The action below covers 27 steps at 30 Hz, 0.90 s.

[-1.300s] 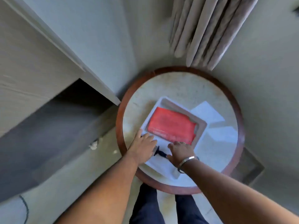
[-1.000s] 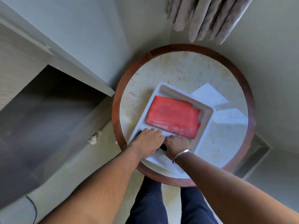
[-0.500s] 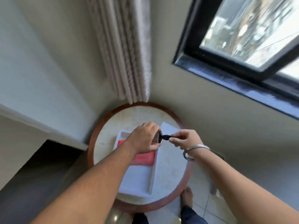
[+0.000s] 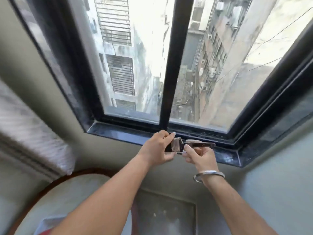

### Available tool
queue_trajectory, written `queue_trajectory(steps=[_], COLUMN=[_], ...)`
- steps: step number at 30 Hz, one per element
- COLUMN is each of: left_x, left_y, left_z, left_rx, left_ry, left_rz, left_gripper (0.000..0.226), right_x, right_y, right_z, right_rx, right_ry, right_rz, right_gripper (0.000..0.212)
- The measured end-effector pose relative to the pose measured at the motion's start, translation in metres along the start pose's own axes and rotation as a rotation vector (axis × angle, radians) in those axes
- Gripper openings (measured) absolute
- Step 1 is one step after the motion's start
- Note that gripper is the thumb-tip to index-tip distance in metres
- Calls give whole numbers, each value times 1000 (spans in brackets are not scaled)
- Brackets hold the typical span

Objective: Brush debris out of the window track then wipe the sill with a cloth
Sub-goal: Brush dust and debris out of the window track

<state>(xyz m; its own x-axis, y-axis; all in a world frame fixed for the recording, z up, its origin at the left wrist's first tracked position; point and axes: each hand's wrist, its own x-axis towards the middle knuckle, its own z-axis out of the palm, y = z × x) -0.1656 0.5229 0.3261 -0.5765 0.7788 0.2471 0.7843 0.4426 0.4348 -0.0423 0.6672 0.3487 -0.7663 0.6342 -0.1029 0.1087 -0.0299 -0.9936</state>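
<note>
A small paint brush (image 4: pixel 177 144) with a metal ferrule and dark handle is held level in front of the black window sill (image 4: pixel 118 133). My left hand (image 4: pixel 156 148) grips its bristle end, which is hidden inside the fingers. My right hand (image 4: pixel 199 156), a metal bangle on the wrist, pinches the handle end. The dusty window track (image 4: pixel 194 132) runs just behind both hands, below the black centre bar (image 4: pixel 171 82). A corner of the red cloth (image 4: pixel 44 232) in its white tray (image 4: pixel 43 223) shows at the bottom left.
A round, brown-rimmed table (image 4: pixel 55 199) stands at lower left, under my left arm. A pleated curtain (image 4: pixel 28 122) hangs at the left. A wall panel (image 4: pixel 167 212) lies below the sill. The window frame's right side (image 4: pixel 274 92) angles away.
My view has swung up from the table to the window. Both hands lifted the brush off the tray and carried it up to the sill.
</note>
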Motion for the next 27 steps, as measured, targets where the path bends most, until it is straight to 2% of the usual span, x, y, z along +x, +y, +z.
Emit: queue_trajectory(steps=[4,6,10,11,16,23,27], left_x=[38,36,28,31,52,50,51], left_y=[19,11,-28,-38,-79,-96,-95], left_z=[25,38,58,61,74,89,88], left_rx=[49,147,241,231,267,288,284], left_ry=[41,109,32,26,-21,13,5], left_rz=[49,-28,-614,-685,-611,-567,-565], left_gripper=[79,87,115,118,124,125,124], right_x=[36,49,63,65,80,101,105], right_y=[5,13,30,33,30,33,39], right_z=[-33,-44,-54,-51,-24,28,30], right_rx=[-20,0,69,81,66,-101,-277], right_ry=[104,168,283,307,322,96,58], right_rz=[-45,-46,-8,-10,-160,-328,-418], right_gripper=[10,15,10,11,7,12,16])
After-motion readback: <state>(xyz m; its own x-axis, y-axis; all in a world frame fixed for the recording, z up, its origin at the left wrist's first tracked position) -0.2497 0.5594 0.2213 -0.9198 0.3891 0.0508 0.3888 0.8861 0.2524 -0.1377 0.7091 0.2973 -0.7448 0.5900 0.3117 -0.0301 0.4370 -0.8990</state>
